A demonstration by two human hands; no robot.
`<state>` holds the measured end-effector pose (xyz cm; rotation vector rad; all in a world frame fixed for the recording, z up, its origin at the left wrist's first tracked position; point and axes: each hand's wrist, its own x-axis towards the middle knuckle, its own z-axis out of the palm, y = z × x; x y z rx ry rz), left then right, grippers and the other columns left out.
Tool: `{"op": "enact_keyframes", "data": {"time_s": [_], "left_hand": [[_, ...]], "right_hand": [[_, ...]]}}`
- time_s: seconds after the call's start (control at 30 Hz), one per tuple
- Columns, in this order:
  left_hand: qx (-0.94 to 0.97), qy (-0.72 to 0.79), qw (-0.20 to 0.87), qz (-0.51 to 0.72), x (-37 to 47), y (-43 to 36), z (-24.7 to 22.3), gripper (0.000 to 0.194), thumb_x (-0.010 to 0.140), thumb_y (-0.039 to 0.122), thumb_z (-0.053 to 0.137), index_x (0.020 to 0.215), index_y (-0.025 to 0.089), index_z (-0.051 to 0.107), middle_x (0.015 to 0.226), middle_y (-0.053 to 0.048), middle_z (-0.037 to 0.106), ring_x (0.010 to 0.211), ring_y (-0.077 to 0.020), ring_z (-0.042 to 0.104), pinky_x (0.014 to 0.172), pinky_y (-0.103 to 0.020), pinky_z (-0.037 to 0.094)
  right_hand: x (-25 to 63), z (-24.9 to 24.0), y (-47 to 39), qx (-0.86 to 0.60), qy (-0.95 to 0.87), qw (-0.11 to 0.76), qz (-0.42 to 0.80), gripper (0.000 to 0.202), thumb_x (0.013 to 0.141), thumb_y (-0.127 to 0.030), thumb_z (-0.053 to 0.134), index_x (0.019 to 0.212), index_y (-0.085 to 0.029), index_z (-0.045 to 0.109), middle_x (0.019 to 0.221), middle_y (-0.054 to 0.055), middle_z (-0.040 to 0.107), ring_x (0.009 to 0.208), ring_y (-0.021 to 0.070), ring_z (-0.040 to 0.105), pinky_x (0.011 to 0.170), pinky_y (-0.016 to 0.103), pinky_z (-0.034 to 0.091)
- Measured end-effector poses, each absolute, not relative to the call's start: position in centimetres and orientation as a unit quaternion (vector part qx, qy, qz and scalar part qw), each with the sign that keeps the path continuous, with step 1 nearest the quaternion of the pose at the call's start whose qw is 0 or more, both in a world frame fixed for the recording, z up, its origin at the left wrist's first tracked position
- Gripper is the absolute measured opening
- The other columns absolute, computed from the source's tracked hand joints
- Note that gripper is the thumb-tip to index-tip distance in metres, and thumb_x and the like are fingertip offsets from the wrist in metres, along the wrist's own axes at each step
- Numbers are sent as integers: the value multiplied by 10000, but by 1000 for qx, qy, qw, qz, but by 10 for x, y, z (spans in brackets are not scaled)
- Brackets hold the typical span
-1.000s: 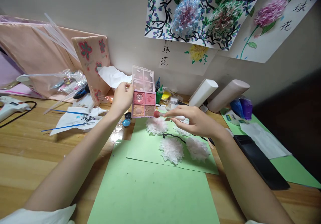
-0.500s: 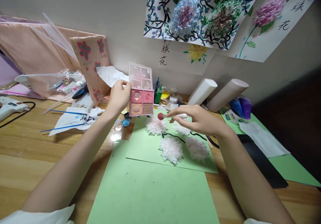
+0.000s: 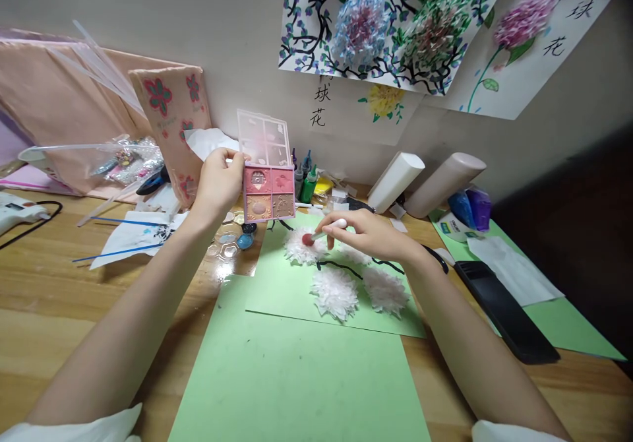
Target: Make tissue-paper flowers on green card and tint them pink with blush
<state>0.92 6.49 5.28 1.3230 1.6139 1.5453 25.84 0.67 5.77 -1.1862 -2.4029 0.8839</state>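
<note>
My left hand point(image 3: 220, 178) is closed on the left edge of a blush palette point(image 3: 270, 193), its clear lid tilted up and its four pans facing me. Between the fingers of my right hand point(image 3: 363, 231) is a makeup brush point(image 3: 330, 229) with a white handle. Its reddish bristle tip lies over the upper-left white paper flower point(image 3: 297, 249), seemingly touching it. Two more fluffy flowers, a front one point(image 3: 335, 293) and a right one point(image 3: 386, 290), rest on the green sheet point(image 3: 281, 297) beside black stem lines. A further flower point(image 3: 353, 252) is partly hidden by my right hand.
Small paint bottles point(image 3: 309, 185) and two white cylinders point(image 3: 397, 181) stand by the wall. At left are a stained tissue point(image 3: 133, 241), paint pots point(image 3: 244, 239) and a glue gun point(image 3: 20, 218). A black tray point(image 3: 507, 310) lies to the right. Flower pictures point(image 3: 395, 33) hang above.
The brush tip has moved down and left from beside the palette onto the upper-left flower. The palette has shifted slightly left and up in view, and the whole view has shifted a little.
</note>
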Motion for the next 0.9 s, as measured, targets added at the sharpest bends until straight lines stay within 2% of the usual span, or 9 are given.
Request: {"op": "enact_keyframes", "data": {"time_s": [0.13, 0.33, 0.53, 0.7, 0.9], "left_hand": [[530, 589, 249, 557, 8, 65, 52, 166, 781, 290, 478, 815, 157, 571, 756, -40, 599, 705, -162, 573, 689, -296, 496], [528, 589, 257, 554, 9, 63, 55, 154, 774, 277, 467, 811, 163, 565, 718, -32, 589, 627, -147, 561, 652, -294, 499], [535, 585, 245, 558, 7, 65, 54, 167, 770, 274, 471, 821, 158, 579, 738, -27, 594, 645, -141, 557, 686, -293, 493], [524, 591, 260, 556, 8, 63, 57, 155, 779, 268, 466, 816, 159, 570, 684, -15, 566, 607, -133, 549, 667, -285, 494], [514, 598, 269, 553, 10, 58, 63, 150, 774, 256, 471, 827, 159, 572, 690, -16, 564, 590, -126, 542, 643, -273, 500]], "right_hand": [[256, 58, 7, -400, -837, 155, 340, 322, 903, -417, 410, 831, -202, 639, 753, 11, 692, 739, 157, 603, 626, 244, 386], [257, 46, 14, -486, -792, 249, 274, 308, 886, -439, 423, 838, -193, 602, 665, 0, 655, 582, 134, 562, 572, 249, 348], [250, 46, 9, -423, -804, 199, 366, 305, 880, -445, 434, 822, -190, 590, 661, 6, 658, 603, 134, 569, 559, 240, 343], [252, 42, 13, -469, -790, 253, 305, 286, 891, -416, 421, 825, -189, 582, 686, 7, 654, 603, 132, 564, 590, 250, 349], [254, 47, 10, -428, -798, 201, 374, 317, 888, -448, 425, 819, -183, 585, 642, 1, 648, 588, 131, 572, 543, 240, 319]]}}
